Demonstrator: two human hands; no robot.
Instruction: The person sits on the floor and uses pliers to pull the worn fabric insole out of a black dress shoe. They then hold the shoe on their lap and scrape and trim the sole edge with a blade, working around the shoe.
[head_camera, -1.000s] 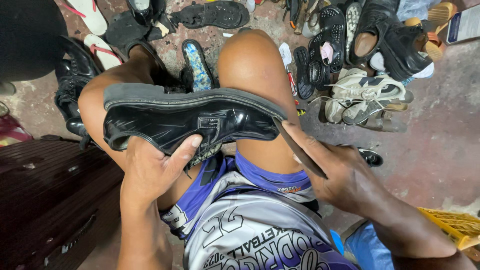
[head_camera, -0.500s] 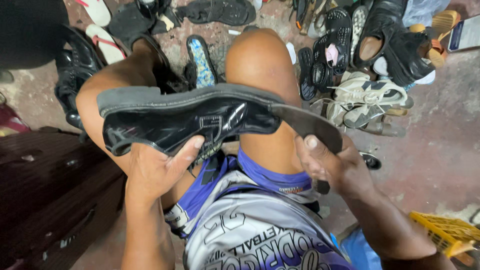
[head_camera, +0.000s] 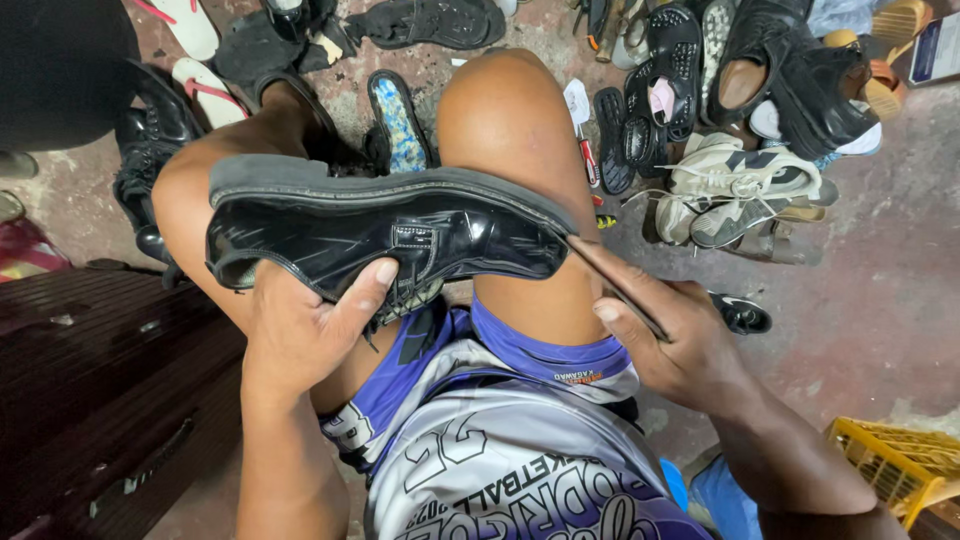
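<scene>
Top right corner of the floor: a flat rectangular packet or card (head_camera: 937, 50), white with a dark blue border, lying tilted beside the heap of shoes and cut off by the frame edge. Beside the knee, among the sandals: a small white tag (head_camera: 577, 101) with a red strip below it. No screens or signs are visible.

The yellow crate (head_camera: 895, 470) is cut off by the right edge.
</scene>
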